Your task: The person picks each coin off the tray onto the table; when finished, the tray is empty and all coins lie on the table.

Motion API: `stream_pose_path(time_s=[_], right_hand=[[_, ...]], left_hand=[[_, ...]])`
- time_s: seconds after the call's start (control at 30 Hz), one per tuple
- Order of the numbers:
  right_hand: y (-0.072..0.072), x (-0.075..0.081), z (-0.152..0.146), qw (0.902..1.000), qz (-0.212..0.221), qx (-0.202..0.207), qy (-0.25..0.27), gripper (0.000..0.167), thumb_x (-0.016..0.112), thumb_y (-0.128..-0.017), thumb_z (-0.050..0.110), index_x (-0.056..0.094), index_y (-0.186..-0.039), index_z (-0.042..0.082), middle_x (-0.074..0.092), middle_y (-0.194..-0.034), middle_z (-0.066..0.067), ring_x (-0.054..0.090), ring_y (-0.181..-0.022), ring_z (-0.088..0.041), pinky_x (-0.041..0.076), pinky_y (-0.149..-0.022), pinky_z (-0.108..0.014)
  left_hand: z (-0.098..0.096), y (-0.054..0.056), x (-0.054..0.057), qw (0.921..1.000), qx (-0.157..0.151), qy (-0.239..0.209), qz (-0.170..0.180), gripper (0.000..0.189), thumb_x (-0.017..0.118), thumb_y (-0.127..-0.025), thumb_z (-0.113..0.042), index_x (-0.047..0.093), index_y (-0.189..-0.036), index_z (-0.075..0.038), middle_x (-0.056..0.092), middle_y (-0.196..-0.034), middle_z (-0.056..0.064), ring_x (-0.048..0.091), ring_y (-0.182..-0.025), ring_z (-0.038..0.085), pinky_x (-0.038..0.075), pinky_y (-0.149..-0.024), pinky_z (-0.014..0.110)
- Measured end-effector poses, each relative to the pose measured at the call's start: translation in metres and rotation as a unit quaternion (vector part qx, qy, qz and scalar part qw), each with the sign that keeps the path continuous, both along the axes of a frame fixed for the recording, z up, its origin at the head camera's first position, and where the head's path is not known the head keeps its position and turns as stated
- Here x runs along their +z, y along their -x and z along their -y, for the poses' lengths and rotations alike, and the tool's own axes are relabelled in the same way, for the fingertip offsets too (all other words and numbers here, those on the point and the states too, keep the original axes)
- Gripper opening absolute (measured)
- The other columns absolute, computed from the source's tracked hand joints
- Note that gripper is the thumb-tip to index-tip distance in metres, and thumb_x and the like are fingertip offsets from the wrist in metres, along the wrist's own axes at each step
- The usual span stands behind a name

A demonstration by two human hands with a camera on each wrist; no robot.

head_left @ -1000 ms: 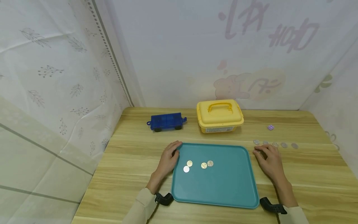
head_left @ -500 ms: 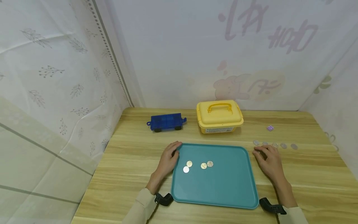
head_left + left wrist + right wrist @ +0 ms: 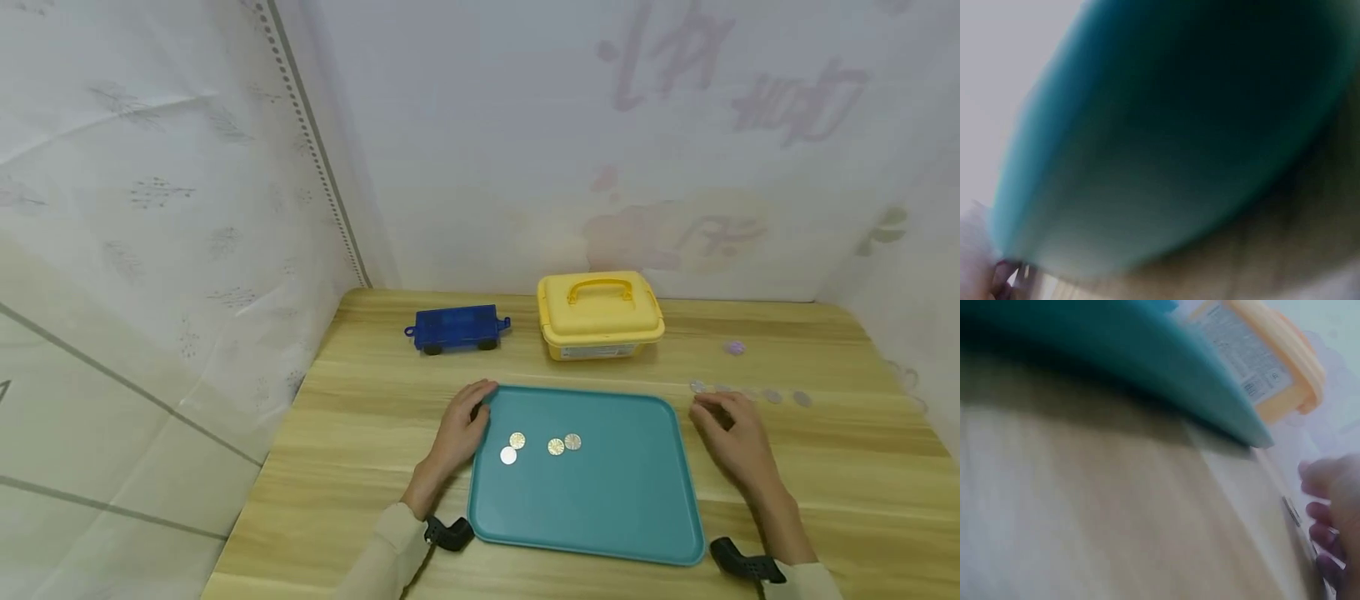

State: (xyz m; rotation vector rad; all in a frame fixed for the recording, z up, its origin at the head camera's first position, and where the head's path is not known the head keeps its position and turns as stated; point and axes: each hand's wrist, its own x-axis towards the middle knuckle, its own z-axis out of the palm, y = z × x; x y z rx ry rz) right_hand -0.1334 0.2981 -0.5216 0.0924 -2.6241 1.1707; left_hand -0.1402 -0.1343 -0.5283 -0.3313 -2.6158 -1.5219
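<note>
A teal tray [image 3: 592, 508] lies before me with several coins on it, among them two gold-toned coins and a pale silver coin [image 3: 508, 456]. My left hand [image 3: 459, 427] rests along the tray's upper left side, thumb and fingertips at the rim. To the tray's right, my right hand [image 3: 735, 437] lies on the table with its fingers loosely bent. Just beyond its fingertips runs a row of silver coins [image 3: 772, 396], partly covered by the hand. In the right wrist view, a coin [image 3: 1292, 511] shows edge-on beside the relaxed fingers [image 3: 1317, 534], with a gap below the thumb.
A yellow lidded box [image 3: 602, 312] with a handle stands behind the tray. Left of it is a blue toy wagon [image 3: 457, 327] with dark wheels. A small purple piece [image 3: 735, 347] lies at the right, behind the coin row. Printed cloth [image 3: 480, 142] hangs behind the wooden table [image 3: 360, 400].
The head view has shifted slightly, so everything appears a little further right and lower. Both hands, the tray and the coins keep their places on the table.
</note>
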Motion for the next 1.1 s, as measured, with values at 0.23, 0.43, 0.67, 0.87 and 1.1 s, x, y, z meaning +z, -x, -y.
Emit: stream_pose_path(time_s=[0.23, 0.43, 0.67, 0.87, 1.1], right_hand=[[0.008, 0.03, 0.003, 0.9958, 0.013, 0.09, -0.013, 0.027, 0.062, -0.099, 0.016, 0.066, -0.119, -0.001, 0.058, -0.119, -0.013, 0.046, -0.106, 0.007, 0.044, -0.083, -0.003], [0.016, 0.05, 0.034, 0.9875, 0.047, 0.14, -0.055, 0.031, 0.06, -0.1, 0.026, 0.067, -0.119, 0.003, 0.064, -0.12, -0.011, 0.049, -0.114, -0.024, 0.05, -0.087, -0.047], [0.016, 0.042, 0.072, 0.973, 0.038, 0.206, -0.097, 0.02, 0.067, -0.096, 0.022, 0.072, -0.111, 0.01, 0.069, -0.108, 0.002, 0.06, -0.103, -0.018, 0.051, -0.093, -0.047], [0.016, 0.036, 0.096, 0.9654, 0.042, 0.233, -0.109, 0.02, 0.071, -0.093, 0.023, 0.073, -0.11, 0.013, 0.068, -0.105, 0.007, 0.064, -0.1, -0.016, 0.056, -0.086, -0.04], [0.018, 0.034, 0.117, 0.9553, 0.049, 0.266, -0.119, 0.014, 0.074, -0.09, 0.02, 0.074, -0.103, 0.016, 0.067, -0.101, 0.008, 0.063, -0.098, -0.015, 0.055, -0.086, -0.041]], left_hand=[[-0.002, 0.001, -0.001, 0.9999, -0.005, 0.004, -0.009, 0.04, 0.053, -0.098, -0.003, 0.059, -0.138, -0.006, 0.054, -0.146, 0.014, 0.044, -0.142, 0.031, 0.034, -0.119, 0.051], [-0.001, 0.0, 0.001, 0.9999, -0.007, 0.002, -0.009, 0.04, 0.053, -0.098, -0.003, 0.06, -0.137, -0.005, 0.054, -0.146, 0.014, 0.045, -0.141, 0.031, 0.035, -0.119, 0.051], [-0.002, 0.0, 0.0, 0.9999, -0.008, 0.001, -0.011, 0.04, 0.053, -0.098, -0.002, 0.06, -0.137, -0.004, 0.055, -0.145, 0.015, 0.045, -0.141, 0.031, 0.035, -0.119, 0.051], [-0.002, 0.001, -0.001, 0.9999, -0.009, -0.003, -0.011, 0.04, 0.053, -0.098, -0.002, 0.059, -0.137, -0.003, 0.055, -0.145, 0.015, 0.045, -0.141, 0.031, 0.035, -0.119, 0.051], [-0.001, 0.001, -0.001, 0.9999, -0.007, -0.001, -0.012, 0.039, 0.053, -0.098, -0.002, 0.06, -0.137, -0.004, 0.055, -0.145, 0.015, 0.045, -0.141, 0.032, 0.035, -0.119, 0.052]])
